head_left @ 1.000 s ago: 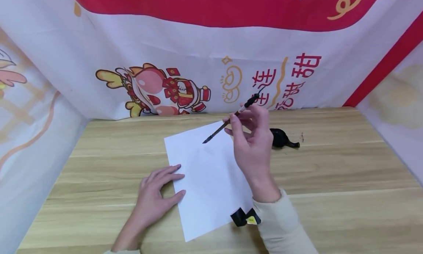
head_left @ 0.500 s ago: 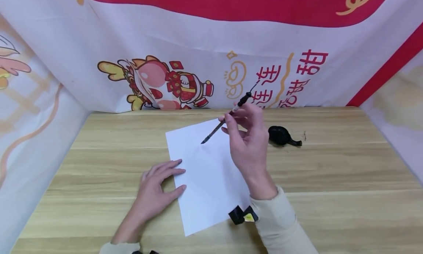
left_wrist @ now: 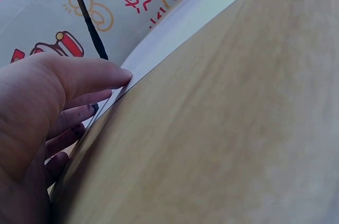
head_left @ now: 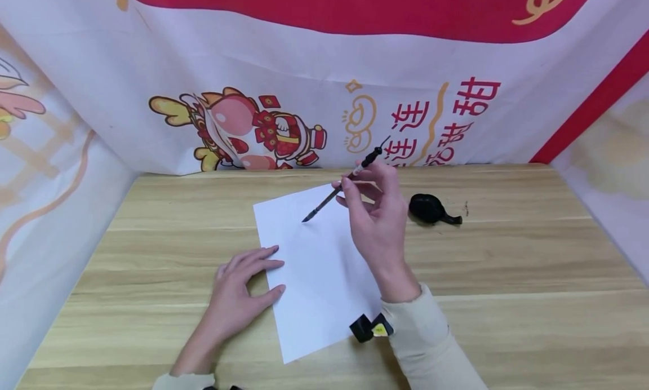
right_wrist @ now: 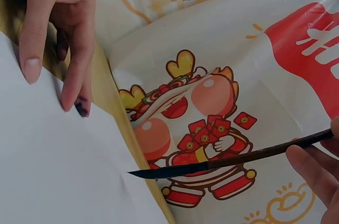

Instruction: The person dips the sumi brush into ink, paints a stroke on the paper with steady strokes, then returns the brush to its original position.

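Observation:
A white sheet of paper (head_left: pixel 314 300) lies at a slant on the wooden table. My right hand (head_left: pixel 377 221) pinches a dark-handled writing brush (head_left: pixel 324 201), its black tip pointing down and left, close over the upper part of the sheet. In the right wrist view the brush's dark bristles (right_wrist: pixel 164 172) come to a fine point above the paper. My left hand (head_left: pixel 243 288) rests with spread fingers on the sheet's left edge. Dark smudges mark some of its fingertips (right_wrist: pixel 82 106). No brush strokes show on the paper.
A black rounded dish with a short spout (head_left: pixel 428 208) sits on the table (head_left: pixel 507 255) right of the right hand, small dark marks beside it. A printed cloth (head_left: pixel 304 57) hangs behind the table. A black wrist device (head_left: pixel 362 328) overlaps the paper's lower right corner in the head view.
My right hand and the brush have shifted slightly left over the paper, and the tip sits a little further left. The left hand stays on the edge; the head view has tilted slightly.

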A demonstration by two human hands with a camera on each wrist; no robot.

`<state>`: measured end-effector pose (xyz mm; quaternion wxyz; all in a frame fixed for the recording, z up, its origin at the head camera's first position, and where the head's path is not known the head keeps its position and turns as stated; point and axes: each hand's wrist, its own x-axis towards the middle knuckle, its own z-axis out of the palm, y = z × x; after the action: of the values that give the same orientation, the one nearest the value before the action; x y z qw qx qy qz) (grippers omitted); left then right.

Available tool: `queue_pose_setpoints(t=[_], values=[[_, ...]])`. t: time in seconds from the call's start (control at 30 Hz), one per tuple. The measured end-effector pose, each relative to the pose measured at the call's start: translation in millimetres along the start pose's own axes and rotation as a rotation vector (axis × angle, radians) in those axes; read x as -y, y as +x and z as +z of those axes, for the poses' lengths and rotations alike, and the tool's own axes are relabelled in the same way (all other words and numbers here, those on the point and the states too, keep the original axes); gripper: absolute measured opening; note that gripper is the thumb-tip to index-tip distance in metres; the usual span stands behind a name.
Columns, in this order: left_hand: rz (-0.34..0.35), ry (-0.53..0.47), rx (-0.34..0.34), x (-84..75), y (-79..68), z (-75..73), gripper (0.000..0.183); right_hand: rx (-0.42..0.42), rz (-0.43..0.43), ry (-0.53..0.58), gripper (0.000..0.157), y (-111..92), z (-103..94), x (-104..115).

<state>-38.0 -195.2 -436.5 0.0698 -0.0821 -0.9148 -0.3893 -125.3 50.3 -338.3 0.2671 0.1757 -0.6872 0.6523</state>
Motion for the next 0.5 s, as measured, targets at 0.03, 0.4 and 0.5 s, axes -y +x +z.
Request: queue_pose_setpoints(t=[0.03,0.4,0.5], values=[[-0.002,-0.001,0.001,-0.3,0.1,-0.1,0.043,-0.004,0.001,0.004,0.031,0.0,0.2,-0.6],[-0.002,-0.005,0.008,-1.5,0.7,-0.6,0.042,-0.009,-0.013,0.021,0.032,0.5,0.2,-3.0],[-0.003,-0.005,0.009,-1.4,0.1,-0.8,0.041,-0.014,-0.006,0.032,0.032,0.0,0.5,-4.0]])
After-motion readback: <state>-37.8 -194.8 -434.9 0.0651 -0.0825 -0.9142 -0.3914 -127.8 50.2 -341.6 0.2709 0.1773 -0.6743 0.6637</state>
